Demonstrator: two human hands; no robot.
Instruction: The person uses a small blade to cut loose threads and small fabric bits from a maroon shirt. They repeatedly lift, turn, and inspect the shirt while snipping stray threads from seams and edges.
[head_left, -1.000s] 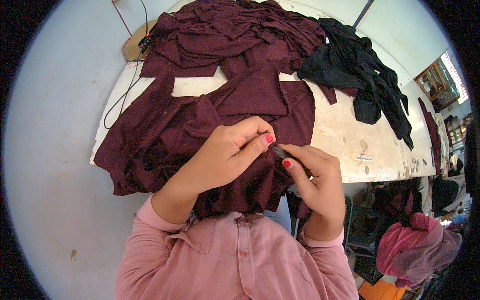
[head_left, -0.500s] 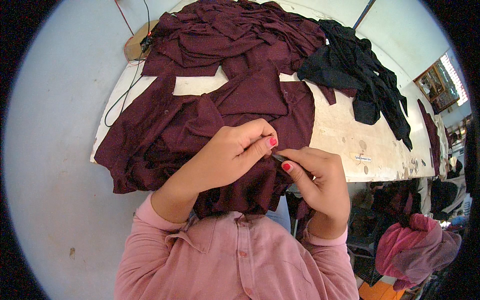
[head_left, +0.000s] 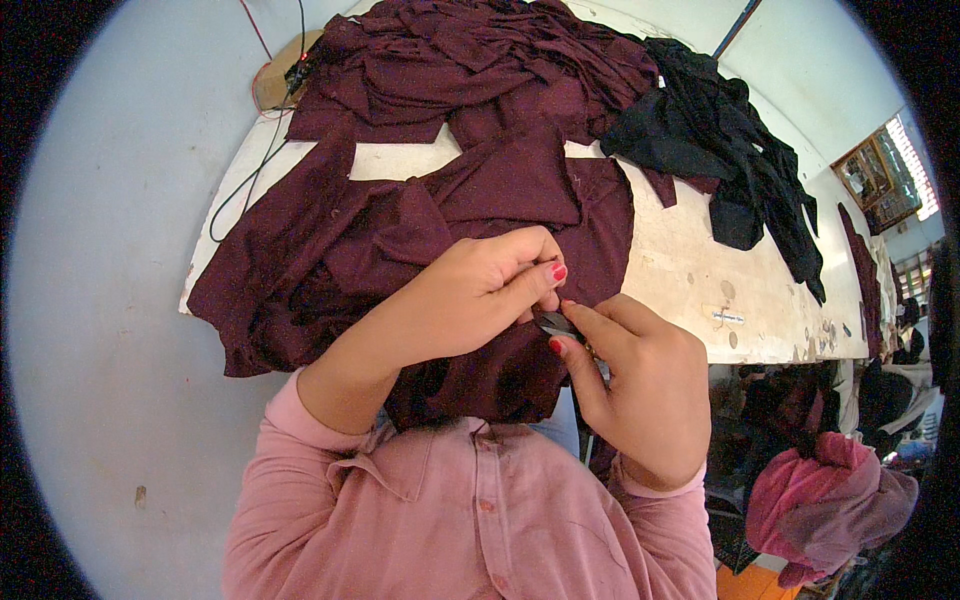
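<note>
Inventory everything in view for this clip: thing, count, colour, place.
Table: one, cream, centre to right
Front cloth: one bunched mass, maroon, near side of table
Back pile: one, maroon, far side; pieces uncountable
Dark cloth: one heap, black, right of back pile
Label: one, white, table's right part
Cord fitting: one, black, upper left
Board: one, brown, upper left
Framed panel: one, brown, far right
Bundle: one, pink and grey, lower right
Small tool: one, dark grey, centre
Shirt: one, pink, lower middle
Left hand: one, red thumbnail, pinching front cloth
Right hand: one, red thumbnail, gripping small tool
</note>
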